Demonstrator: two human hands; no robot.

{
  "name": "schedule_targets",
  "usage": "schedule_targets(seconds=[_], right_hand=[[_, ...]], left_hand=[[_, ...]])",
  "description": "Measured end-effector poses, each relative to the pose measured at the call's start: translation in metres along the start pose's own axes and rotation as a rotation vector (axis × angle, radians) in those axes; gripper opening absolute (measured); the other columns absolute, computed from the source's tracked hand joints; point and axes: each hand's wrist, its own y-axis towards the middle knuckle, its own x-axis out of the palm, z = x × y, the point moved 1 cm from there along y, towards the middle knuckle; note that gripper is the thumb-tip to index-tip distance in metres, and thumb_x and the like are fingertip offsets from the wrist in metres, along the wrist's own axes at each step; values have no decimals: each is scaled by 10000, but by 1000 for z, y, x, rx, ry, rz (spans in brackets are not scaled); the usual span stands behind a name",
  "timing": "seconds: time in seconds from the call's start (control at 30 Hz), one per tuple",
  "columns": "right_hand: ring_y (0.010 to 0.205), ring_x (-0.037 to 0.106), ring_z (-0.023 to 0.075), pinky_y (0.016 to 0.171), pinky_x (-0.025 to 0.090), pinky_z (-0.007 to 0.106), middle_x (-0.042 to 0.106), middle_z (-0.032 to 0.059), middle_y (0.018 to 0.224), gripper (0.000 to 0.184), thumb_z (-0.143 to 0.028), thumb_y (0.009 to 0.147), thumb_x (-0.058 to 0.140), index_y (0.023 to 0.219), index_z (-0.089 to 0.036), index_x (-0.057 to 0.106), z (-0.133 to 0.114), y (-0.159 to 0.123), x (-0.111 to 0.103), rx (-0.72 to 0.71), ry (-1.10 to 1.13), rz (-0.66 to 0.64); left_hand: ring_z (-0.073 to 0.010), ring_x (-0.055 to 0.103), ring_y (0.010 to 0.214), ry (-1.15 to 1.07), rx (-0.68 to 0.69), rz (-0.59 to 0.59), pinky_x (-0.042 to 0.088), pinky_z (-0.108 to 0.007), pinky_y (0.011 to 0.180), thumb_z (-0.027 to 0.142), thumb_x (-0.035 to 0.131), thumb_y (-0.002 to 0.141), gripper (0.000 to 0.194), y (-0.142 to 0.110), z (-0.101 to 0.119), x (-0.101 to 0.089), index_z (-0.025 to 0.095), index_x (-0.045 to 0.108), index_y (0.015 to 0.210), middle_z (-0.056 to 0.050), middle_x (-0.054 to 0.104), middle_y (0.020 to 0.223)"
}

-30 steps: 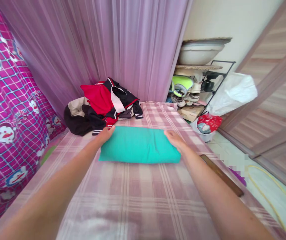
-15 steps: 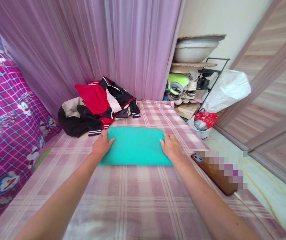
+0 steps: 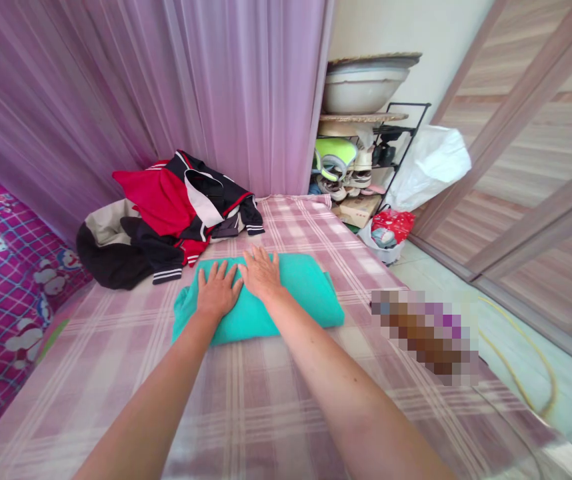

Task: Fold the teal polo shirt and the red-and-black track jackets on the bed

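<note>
1. Resting palm-down on the teal cloth (image 3: 251, 317), the left hand (image 3: 217, 290) is open, fingers fanned, with no grip.
2. Right hand (image 3: 261, 272): just beside the left, flat and open on the same cloth, gripping nothing.
3. Teal cloth: matte, folded into a soft, roughly rectangular pad with rounded edges; located on the checked sheet (image 3: 246, 400).
4. Checked sheet: mauve and pale bands, lightly creased.
5. Garment heap (image 3: 161, 207): rumpled red, black and grey fabric, striped cuffs, near the pad's far left corner.
6. Curtain (image 3: 191, 87): purple, hanging in vertical folds.
</note>
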Motion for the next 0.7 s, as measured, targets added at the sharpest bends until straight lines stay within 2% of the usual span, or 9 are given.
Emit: schedule_targets(seconds=[0.13, 0.23, 0.43, 0.53, 0.7], right_hand=[[1471, 251, 325, 1176, 82, 583, 364, 152, 1580, 624, -533, 1014, 264, 1500, -174, 419, 38, -3, 11, 142, -53, -79], [1485, 221, 314, 1183, 82, 543, 326, 152, 1599, 652, -546, 1015, 232, 1518, -163, 393, 58, -10, 12, 210, -88, -65], [1487, 237, 287, 1194, 105, 503, 309, 149, 1607, 621, -505, 1028, 243, 1526, -161, 383, 75, -19, 12, 271, -135, -61], [1493, 226, 271, 1196, 129, 494, 304, 135, 1611, 607, -483, 1032, 242, 1529, -160, 375, 82, -23, 10, 268, -160, -69], [1485, 251, 270, 1191, 170, 488, 324, 125, 1604, 593, -470, 1031, 248, 1523, -171, 389, 91, -30, 6, 252, -206, -51]], left_hand=[[-324, 277, 1484, -10, 18, 66, 154, -626, 1185, 491, 311, 984, 579, -2, -2, 4, 241, 431, 1493, -107, 373, 1587], [-323, 286, 1481, -43, 26, 96, 161, -626, 1187, 491, 330, 978, 577, -2, -3, 5, 250, 431, 1493, -102, 382, 1582], [-314, 346, 1455, -91, 5, 146, 257, -552, 1186, 452, 315, 988, 566, -3, -19, 11, 194, 480, 1463, -113, 428, 1554], [-320, 327, 1464, -101, -24, 163, 283, -556, 1174, 442, 317, 989, 565, -5, -28, 13, 195, 461, 1477, -111, 415, 1561], [-300, 290, 1483, -152, -112, 99, 301, -547, 1173, 472, 320, 987, 592, -8, -36, 16, 222, 387, 1519, -98, 362, 1592]])
